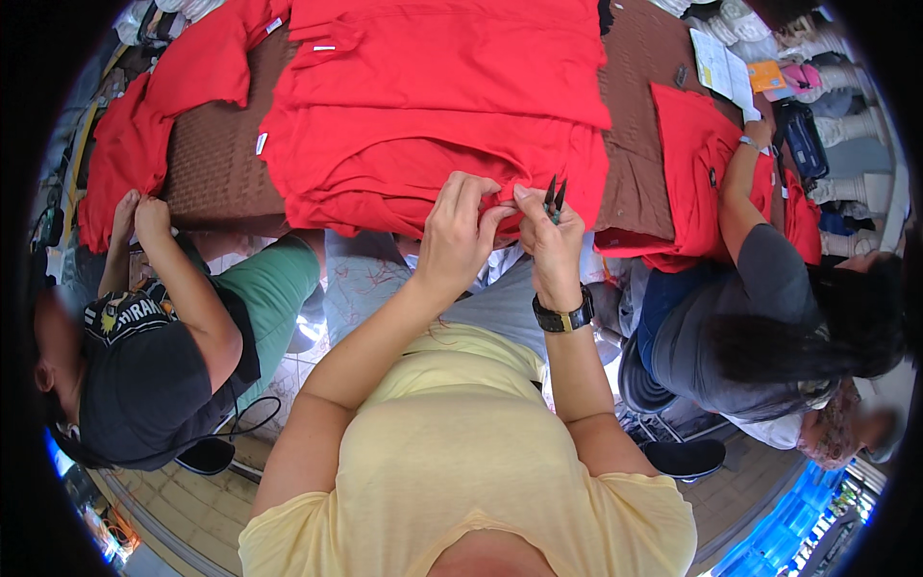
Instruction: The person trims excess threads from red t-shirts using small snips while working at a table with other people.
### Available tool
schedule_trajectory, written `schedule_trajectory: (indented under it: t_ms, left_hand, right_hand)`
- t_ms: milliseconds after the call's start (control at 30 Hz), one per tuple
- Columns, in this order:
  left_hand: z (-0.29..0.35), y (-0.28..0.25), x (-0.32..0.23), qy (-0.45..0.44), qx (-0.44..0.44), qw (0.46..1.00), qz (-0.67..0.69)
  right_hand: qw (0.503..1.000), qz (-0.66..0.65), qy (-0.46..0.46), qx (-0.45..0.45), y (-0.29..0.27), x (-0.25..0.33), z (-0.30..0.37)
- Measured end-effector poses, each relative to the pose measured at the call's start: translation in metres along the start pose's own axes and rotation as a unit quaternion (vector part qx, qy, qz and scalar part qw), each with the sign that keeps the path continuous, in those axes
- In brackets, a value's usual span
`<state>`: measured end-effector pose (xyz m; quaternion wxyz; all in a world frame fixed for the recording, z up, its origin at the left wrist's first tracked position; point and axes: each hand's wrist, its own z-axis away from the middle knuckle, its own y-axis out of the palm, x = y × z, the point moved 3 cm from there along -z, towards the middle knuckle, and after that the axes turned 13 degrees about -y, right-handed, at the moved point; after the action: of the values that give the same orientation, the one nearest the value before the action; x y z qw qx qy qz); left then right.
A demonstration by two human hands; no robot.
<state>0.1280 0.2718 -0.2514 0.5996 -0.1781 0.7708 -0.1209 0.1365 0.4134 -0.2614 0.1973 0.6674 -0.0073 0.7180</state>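
Several red shirts lie overlapped on the table in front of me, small white tags showing along their left side. My left hand is closed in a pinch on the near edge of the red shirt closest to me. Beside it, my right hand pinches the same fabric between thumb and finger. Small dark thread snips are tucked in that right hand, their two pointed blades sticking up apart. Fingers hide the exact bit of cloth between my hands.
A brown textured cloth covers the table. At the left a person's hands hold another red garment. At the right, another person's hand is at a paper sheet above more red shirts. White bundles line the far right.
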Motion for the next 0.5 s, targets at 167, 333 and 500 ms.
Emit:
schedule_trajectory:
  t_ms: [167, 333, 500]
  left_hand:
    - [-0.005, -0.006, 0.012, 0.012, -0.024, 0.999, -0.022]
    - [-0.005, 0.001, 0.033, -0.19, 0.099, 0.961, 0.175]
    - [-0.002, 0.003, 0.043, -0.279, 0.141, 0.887, 0.339]
  right_hand:
    - [1.0, -0.004, -0.004, -0.01, 0.007, -0.003, 0.003]
    - [1.0, -0.01, -0.015, 0.006, 0.006, -0.008, 0.002]
    - [0.989, 0.112, -0.042, 0.09, 0.004, -0.001, 0.008]
